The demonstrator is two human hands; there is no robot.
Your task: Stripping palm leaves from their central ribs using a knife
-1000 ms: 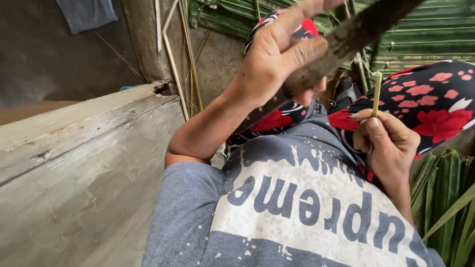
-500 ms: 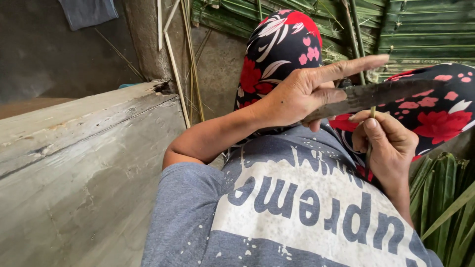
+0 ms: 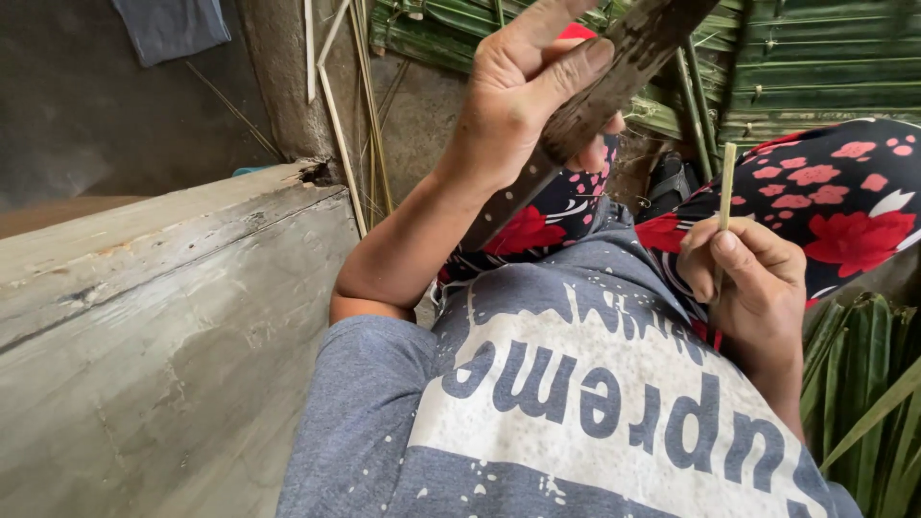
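Stick (image 3: 728, 182) upright in right hand (image 3: 748, 278), palm leaves (image 3: 863, 384) beside.

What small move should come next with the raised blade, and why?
Probably bring the blade down onto the tip of the thin stick: the left hand holds it lifted above, while the right hand holds the stick upright.

A rustic thatching work spot: woven palm-leaf panels (image 3: 825, 67), weathered wooden plank (image 3: 163, 326).

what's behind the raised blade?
Behind the blade, gripped in the left hand, hang green palm-leaf panels and upright stalks. The blade and hand cover most of the floral-clothed knee; its upper part cannot be seen.
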